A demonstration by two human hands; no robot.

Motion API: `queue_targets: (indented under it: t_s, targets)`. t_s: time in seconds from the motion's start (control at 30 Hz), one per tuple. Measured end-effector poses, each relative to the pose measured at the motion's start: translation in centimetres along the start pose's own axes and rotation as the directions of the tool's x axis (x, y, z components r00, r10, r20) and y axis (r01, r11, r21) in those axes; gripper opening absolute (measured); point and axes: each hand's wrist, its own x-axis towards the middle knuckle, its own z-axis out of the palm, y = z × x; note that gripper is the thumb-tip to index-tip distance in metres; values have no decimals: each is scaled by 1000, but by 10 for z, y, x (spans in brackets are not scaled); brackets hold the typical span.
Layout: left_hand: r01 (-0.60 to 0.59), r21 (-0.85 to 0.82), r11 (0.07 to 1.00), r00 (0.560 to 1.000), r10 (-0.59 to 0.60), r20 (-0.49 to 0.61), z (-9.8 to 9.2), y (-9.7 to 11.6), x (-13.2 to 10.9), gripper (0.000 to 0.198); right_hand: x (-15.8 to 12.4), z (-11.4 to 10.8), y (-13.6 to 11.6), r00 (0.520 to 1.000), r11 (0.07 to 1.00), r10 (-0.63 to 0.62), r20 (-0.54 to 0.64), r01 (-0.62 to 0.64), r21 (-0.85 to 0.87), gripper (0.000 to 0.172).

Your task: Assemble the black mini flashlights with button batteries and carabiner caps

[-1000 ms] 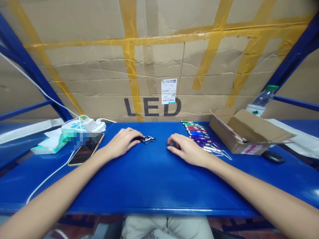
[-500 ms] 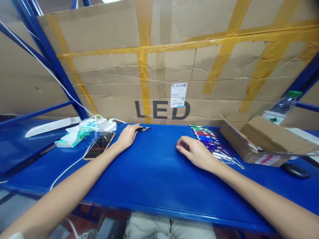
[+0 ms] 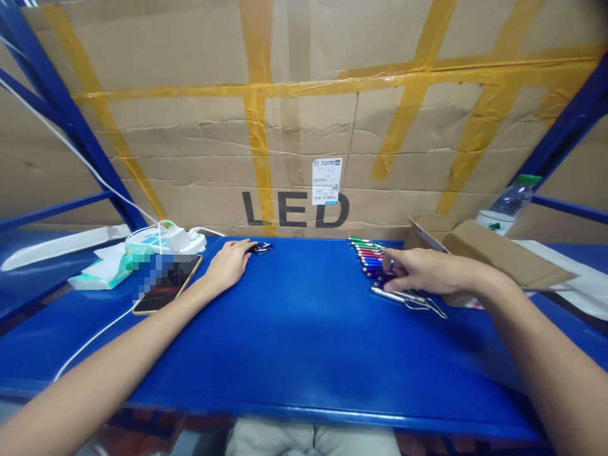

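Note:
On the left part of the table, my left hand rests low with its fingers curled over a black pen-like tube with a metal clip. Only the clip end pokes out past the fingertips. My right hand is over a row of slim metal tubes, palm down, thumb and index finger apart. Green tubes lie at the back of that row, then red tubes, blue tubes and, nearest me, silver tubes with wire clips. My right fingers hide some dark blue and purple ones.
A phone lies beside my left forearm, with a tissue pack and a white power strip behind it. At right stand an open cardboard box and a bottle. A large taped carton walls the back.
My right hand has moved right from the bare tabletop to over the row of tubes, and its fingers have spread. My left hand stays at the black tube. The view has shifted slightly.

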Motion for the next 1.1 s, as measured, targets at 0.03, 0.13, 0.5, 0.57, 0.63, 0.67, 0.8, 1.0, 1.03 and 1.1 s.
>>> queue_targets:
  t_s: [0.03,0.13,0.5,0.57,0.63,0.67,0.8,1.0,1.03,1.1]
  targets:
    - [2,8,1000,1000,-2,-2,-1,1,0,44,-3,-1,4,998,997,-49,36,47,53,36]
    - [1,26,1000,1000,-1,-6,-3,4,-1,45,-11,-3,5,998,999,-24,53,22,31,38]
    - [-129,-96,987,990,123,-63,-24,41,-11,41,-12,13,-33,988,991,-96,118,106,-82,20]
    - [-208,-189,960,978,199,-69,-32,56,-17,40,-11,24,-45,967,969,-245,75,244,26,20]
    - [-295,-314,903,953,299,-34,-42,74,-25,39,-8,38,-61,913,912,-408,-22,408,49,14]
    - [-330,-385,862,934,358,3,-46,83,-29,38,-7,45,-70,882,881,-469,-56,471,46,10]
    - [-332,-522,785,844,494,206,-57,111,-46,45,-3,64,-98,839,839,-526,-140,539,72,23]
    - [-304,-541,784,825,501,261,-53,111,-50,23,5,72,-96,833,832,-524,-178,545,105,25]
    - [-295,-549,782,833,492,253,-51,110,-49,21,6,73,-95,829,828,-528,-184,551,106,24]
    - [-281,-566,775,848,477,232,-47,107,-48,19,8,76,-96,818,816,-536,-208,565,120,22]
